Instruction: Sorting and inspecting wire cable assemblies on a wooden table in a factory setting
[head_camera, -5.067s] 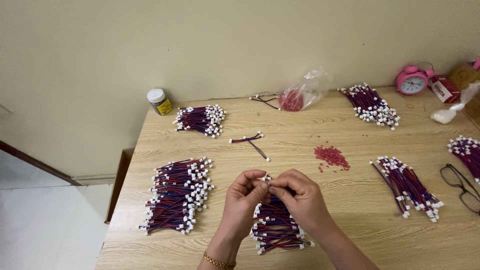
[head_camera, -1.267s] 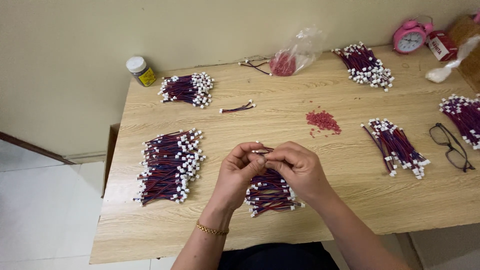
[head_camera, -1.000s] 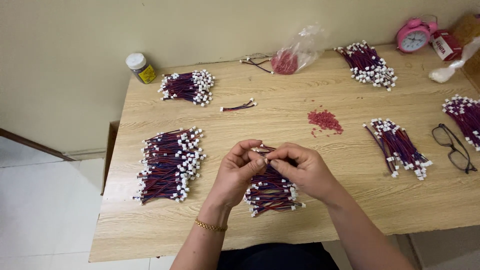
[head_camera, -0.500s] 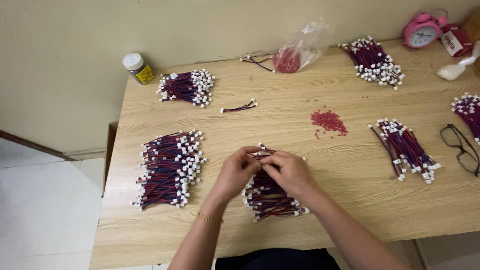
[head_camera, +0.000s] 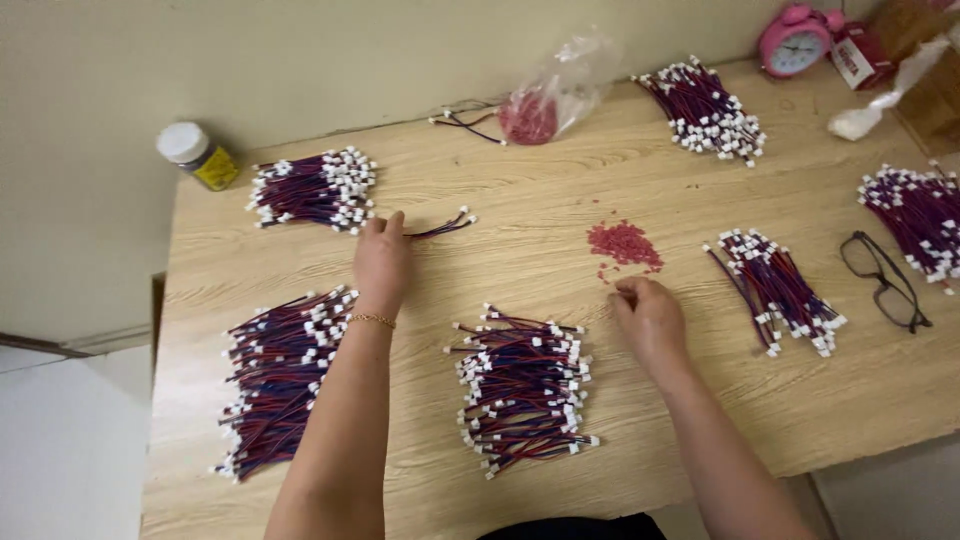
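Note:
My left hand (head_camera: 381, 262) reaches across the wooden table (head_camera: 520, 210), its fingertips on the end of a short red-and-blue wire lead (head_camera: 442, 226) with white plugs. My right hand (head_camera: 649, 318) rests palm down, fingers curled just below a small heap of red beads (head_camera: 623, 243); whether it pinches a bead I cannot tell. Between my forearms lies a pile of wire leads (head_camera: 522, 384). A larger pile (head_camera: 276, 376) lies by my left forearm, and another pile (head_camera: 312, 189) sits just beyond my left hand.
Further wire piles lie at the far middle (head_camera: 705, 105), right of centre (head_camera: 777, 288) and at the right edge (head_camera: 918, 219). Black glasses (head_camera: 883, 280), a plastic bag of red beads (head_camera: 551, 95), a pink alarm clock (head_camera: 794, 41) and a yellow jar (head_camera: 197, 155) stand around.
My hands were together over the middle pile, working on one lead. They have parted: the left went forward to the lone lead, the right moved to the bead heap.

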